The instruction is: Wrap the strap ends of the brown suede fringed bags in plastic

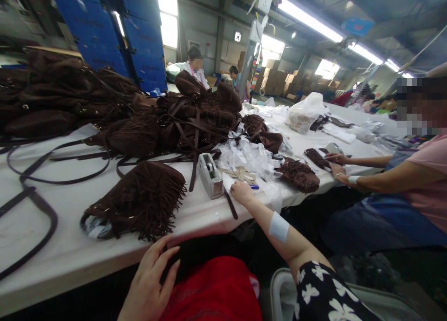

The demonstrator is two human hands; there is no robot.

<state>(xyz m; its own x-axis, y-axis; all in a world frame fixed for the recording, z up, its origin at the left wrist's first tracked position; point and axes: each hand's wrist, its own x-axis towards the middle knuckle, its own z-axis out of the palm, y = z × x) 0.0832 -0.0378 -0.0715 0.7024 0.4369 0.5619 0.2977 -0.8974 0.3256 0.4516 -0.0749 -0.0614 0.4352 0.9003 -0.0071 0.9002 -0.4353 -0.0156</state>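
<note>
My left hand (153, 274) is held at the table's front edge, fingers spread and holding nothing. Just beyond it lies a dark brown fringed bag (139, 197) on its side, its opening toward the left with pale stuffing inside. My right hand (242, 192) reaches over the table beside a grey tape dispenser (210, 176), its fingers curled together; what they hold, if anything, is hidden. Tan strips (242, 174) and a blue object (254, 187) lie right by that hand. A dark strap end (230, 205) runs below it toward the table edge.
Brown bags with long straps are heaped at the back left (129, 134). Crumpled white wrapping (249, 155) lies mid-table, with another fringed bag (299, 175) to its right. A co-worker's hands (337, 165) handle a dark item at right. A white bin (279, 283) stands below.
</note>
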